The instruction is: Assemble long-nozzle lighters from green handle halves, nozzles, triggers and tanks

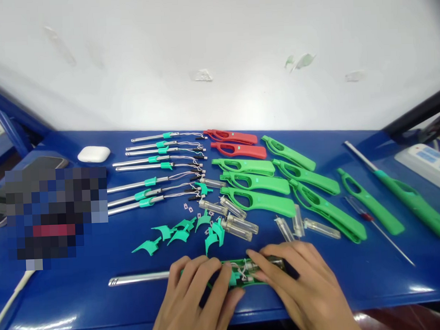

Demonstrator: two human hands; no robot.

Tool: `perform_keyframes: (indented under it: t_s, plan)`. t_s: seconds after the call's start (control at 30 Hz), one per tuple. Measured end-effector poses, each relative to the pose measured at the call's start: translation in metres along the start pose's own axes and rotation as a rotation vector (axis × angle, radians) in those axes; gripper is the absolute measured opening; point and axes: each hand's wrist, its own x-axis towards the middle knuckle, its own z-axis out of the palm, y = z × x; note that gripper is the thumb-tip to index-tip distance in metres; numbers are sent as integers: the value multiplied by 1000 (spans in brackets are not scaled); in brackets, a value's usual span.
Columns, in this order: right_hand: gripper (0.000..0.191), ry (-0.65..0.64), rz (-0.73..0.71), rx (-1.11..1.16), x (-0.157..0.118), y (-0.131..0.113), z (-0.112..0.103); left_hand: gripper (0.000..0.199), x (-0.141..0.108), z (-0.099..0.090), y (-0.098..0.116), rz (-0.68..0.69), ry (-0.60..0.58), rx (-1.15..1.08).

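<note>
Near the table's front edge lies an open green lighter shell (259, 281) with a metal tube (139, 278) sticking out to the left. Inside it show a teal trigger piece (233, 278), white wires and a clear fuel tank (274, 263). My left hand (200, 299) grips the shell's left part, fingers bent over the teal piece. My right hand (301, 283) holds the right part, fingertips pressed at the wires and the tank; its palm hides the shell's right end. Loose teal triggers (181, 234) and clear tanks (239, 228) lie just beyond my hands.
Several metal tubes with wires (148, 182) lie at the back left, red shells (239, 150) and green shells (260, 182) at the back middle. To the right are a screwdriver (368, 217), a closed green lighter (418, 205) and a power strip (427, 163). A white case (93, 154) sits back left.
</note>
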Motion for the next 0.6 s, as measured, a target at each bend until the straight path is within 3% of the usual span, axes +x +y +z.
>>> perform_keyframes:
  t_s: [0.4, 0.5, 0.6]
  plan:
    - [27, 22, 48, -22, 12, -7, -9, 31, -14, 0, -10, 122, -176, 49]
    - [26, 97, 64, 23, 16, -13, -17, 31, -11, -1, -10, 112, -183, 25]
    - [31, 194, 74, 34, 14, -27, -28, 29, -5, 0, -7, 65, -109, 16]
